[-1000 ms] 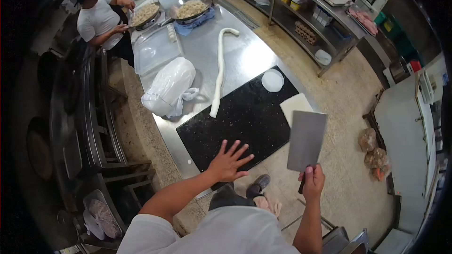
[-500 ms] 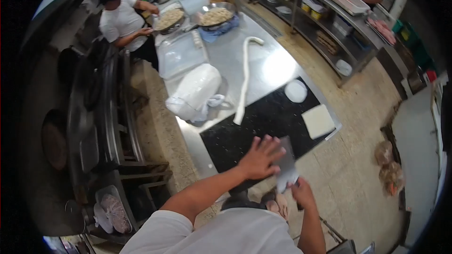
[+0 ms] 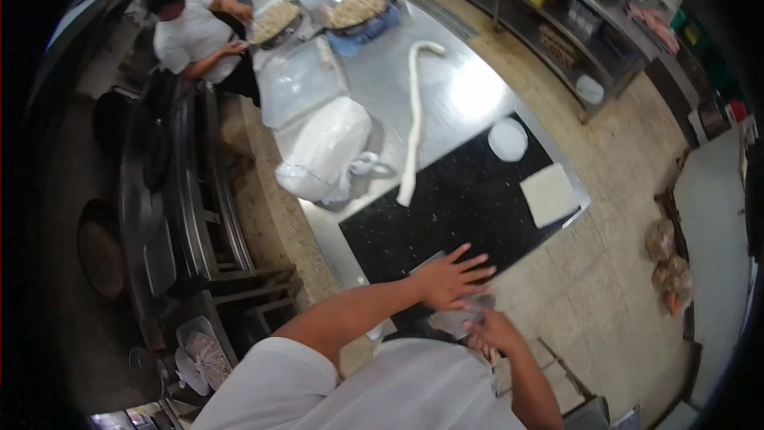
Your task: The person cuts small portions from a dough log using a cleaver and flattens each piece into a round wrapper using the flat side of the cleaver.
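My left hand [image 3: 452, 277] is spread flat, palm down, over the near edge of the black board [image 3: 446, 207]. Just right of it and lower, my right hand [image 3: 495, 328] is closed round the handle of the cleaver [image 3: 458, 322], whose blade is partly hidden beneath my left hand. A long white dough rope [image 3: 415, 123] lies on the steel table with its near end on the board. On the board's right side are a round white piece [image 3: 508, 139] and a square cream-coloured block [image 3: 550, 196].
A white plastic-wrapped bundle [image 3: 326, 147] sits left of the rope on the steel table [image 3: 382, 72]. Beyond it are a clear tray [image 3: 298, 87] and two pans of food [image 3: 356, 11]. A co-worker [image 3: 199, 36] stands at the far left. Shelving [image 3: 589, 48] stands at the right.
The cleaver has swung left and down from the right side, and its blade now passes under my left hand. My left hand has moved right. The view has shifted.
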Demonstrator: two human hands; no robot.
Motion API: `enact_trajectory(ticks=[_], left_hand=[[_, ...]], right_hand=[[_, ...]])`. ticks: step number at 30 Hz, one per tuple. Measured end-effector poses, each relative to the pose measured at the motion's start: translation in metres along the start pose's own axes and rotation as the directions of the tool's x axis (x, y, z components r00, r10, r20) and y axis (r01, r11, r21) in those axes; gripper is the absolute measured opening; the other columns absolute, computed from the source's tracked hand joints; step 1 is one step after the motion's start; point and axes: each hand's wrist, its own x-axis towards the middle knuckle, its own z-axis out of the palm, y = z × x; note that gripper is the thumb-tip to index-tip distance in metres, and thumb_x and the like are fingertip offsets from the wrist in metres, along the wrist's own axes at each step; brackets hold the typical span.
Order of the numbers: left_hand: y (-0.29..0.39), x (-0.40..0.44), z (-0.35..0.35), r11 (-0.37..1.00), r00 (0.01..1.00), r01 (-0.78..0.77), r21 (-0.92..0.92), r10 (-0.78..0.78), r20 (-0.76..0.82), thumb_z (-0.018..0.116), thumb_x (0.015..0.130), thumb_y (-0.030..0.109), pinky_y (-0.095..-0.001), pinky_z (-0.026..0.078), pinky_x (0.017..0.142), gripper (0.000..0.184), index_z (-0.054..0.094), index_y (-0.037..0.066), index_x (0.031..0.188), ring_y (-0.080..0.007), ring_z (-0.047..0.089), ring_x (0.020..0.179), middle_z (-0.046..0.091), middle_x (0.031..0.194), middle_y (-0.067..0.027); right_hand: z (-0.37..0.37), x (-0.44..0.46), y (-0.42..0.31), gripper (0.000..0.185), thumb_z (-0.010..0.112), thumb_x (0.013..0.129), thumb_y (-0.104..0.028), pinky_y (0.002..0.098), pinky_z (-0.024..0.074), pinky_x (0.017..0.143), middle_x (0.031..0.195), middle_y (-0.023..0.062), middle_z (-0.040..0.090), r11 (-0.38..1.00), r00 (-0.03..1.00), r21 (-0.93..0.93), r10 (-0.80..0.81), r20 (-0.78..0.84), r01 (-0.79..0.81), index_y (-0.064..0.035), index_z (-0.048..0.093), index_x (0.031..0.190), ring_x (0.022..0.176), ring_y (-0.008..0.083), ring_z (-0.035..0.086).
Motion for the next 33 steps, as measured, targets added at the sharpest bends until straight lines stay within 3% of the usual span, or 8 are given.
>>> enact_trajectory(ticks=[5, 13, 16, 18, 21, 29, 31, 33], left_hand=[[0.001, -0.007, 0.010, 0.994, 0.990, -0.085, -0.067, 0.092, 0.106, 0.056, 0.091, 0.068, -0.0656, 0.007, 0.124, 0.073, 0.054, 0.022, 0.149, -0.0303, 0.029, 0.155, 0.043, 0.162, -0.0043], [-0.033, 0.031, -0.006, 0.999, 0.999, -0.042, -0.028, 0.042, 0.014, 0.055, 0.094, 0.065, -0.0656, 0.009, 0.124, 0.072, 0.051, 0.022, 0.153, -0.0343, 0.024, 0.157, 0.036, 0.166, -0.0098], [0.001, -0.007, 0.006, 0.985, 0.969, -0.171, -0.038, 0.175, 0.175, 0.052, 0.095, 0.065, -0.0634, 0.008, 0.125, 0.072, 0.050, 0.022, 0.153, -0.0348, 0.023, 0.157, 0.037, 0.165, -0.0106], [-0.003, -0.002, 0.007, 0.973, 0.955, -0.204, -0.111, 0.223, 0.197, 0.051, 0.095, 0.065, -0.0630, 0.008, 0.126, 0.072, 0.050, 0.022, 0.153, -0.0345, 0.023, 0.157, 0.038, 0.165, -0.0105], [-0.011, 0.014, 0.007, 0.968, 0.959, -0.238, -0.076, 0.247, 0.137, 0.053, 0.094, 0.065, -0.0629, 0.009, 0.125, 0.073, 0.051, 0.022, 0.152, -0.0344, 0.025, 0.156, 0.040, 0.164, -0.0096], [-0.043, 0.036, -0.012, 0.986, 0.983, -0.162, -0.038, 0.165, 0.079, 0.054, 0.094, 0.064, -0.0644, 0.012, 0.124, 0.073, 0.051, 0.021, 0.152, -0.0371, 0.027, 0.155, 0.039, 0.164, -0.0146], [-0.007, 0.007, -0.014, 0.981, 0.958, -0.191, -0.040, 0.195, 0.212, 0.053, 0.094, 0.066, -0.0643, 0.013, 0.124, 0.072, 0.052, 0.023, 0.151, -0.0363, 0.027, 0.155, 0.039, 0.164, -0.0128], [0.004, 0.009, 0.007, 0.969, 0.959, -0.228, -0.098, 0.241, 0.148, 0.055, 0.093, 0.066, -0.0641, 0.014, 0.124, 0.071, 0.054, 0.024, 0.149, -0.0360, 0.028, 0.155, 0.041, 0.162, -0.0107]], right_hand=[[0.018, 0.009, 0.000, 0.059, 0.082, 0.082, -0.041, 0.0459, 0.0556, 0.080, 0.099, 0.0251, 0.074, 0.974, 0.980, -0.108, 0.199, -0.030, -0.201, 0.0000, 0.067, 0.122, 0.094, 0.0434, 0.072], [-0.028, 0.035, -0.016, 0.060, 0.084, 0.078, -0.043, 0.0475, 0.0552, 0.083, 0.099, 0.0249, 0.074, 0.979, 0.986, -0.124, 0.165, 0.007, -0.163, 0.0017, 0.068, 0.114, 0.096, 0.0407, 0.072], [0.035, -0.007, 0.011, 0.062, 0.083, 0.078, -0.043, 0.0480, 0.0551, 0.085, 0.101, 0.0254, 0.073, 0.995, 0.990, -0.097, -0.017, -0.142, 0.003, 0.0023, 0.067, 0.116, 0.098, 0.0406, 0.072], [0.063, -0.012, 0.019, 0.065, 0.084, 0.078, -0.044, 0.0489, 0.0554, 0.085, 0.101, 0.0250, 0.074, 0.942, 0.931, -0.335, -0.124, -0.343, 0.002, 0.0020, 0.066, 0.120, 0.098, 0.0407, 0.072], [0.021, 0.001, -0.015, 0.066, 0.084, 0.077, -0.046, 0.0504, 0.0554, 0.085, 0.101, 0.0250, 0.074, 0.941, 0.934, -0.069, 0.318, -0.163, -0.333, 0.0020, 0.064, 0.118, 0.100, 0.0402, 0.072], [0.018, 0.023, 0.001, 0.072, 0.085, 0.076, -0.046, 0.0509, 0.0556, 0.087, 0.109, 0.0271, 0.072, 0.955, 0.960, -0.237, 0.114, -0.257, -0.177, 0.0030, 0.061, 0.122, 0.101, 0.0437, 0.071], [0.064, -0.004, 0.040, 0.074, 0.085, 0.076, -0.046, 0.0513, 0.0555, 0.088, 0.111, 0.0282, 0.071, 0.886, 0.877, -0.457, -0.284, -0.387, 0.085, 0.0044, 0.060, 0.123, 0.103, 0.0451, 0.070], [0.058, -0.003, 0.028, 0.072, 0.085, 0.077, -0.046, 0.0511, 0.0556, 0.088, 0.109, 0.0284, 0.071, 0.932, 0.890, -0.363, -0.163, -0.426, -0.003, 0.0048, 0.061, 0.122, 0.102, 0.0448, 0.070]])
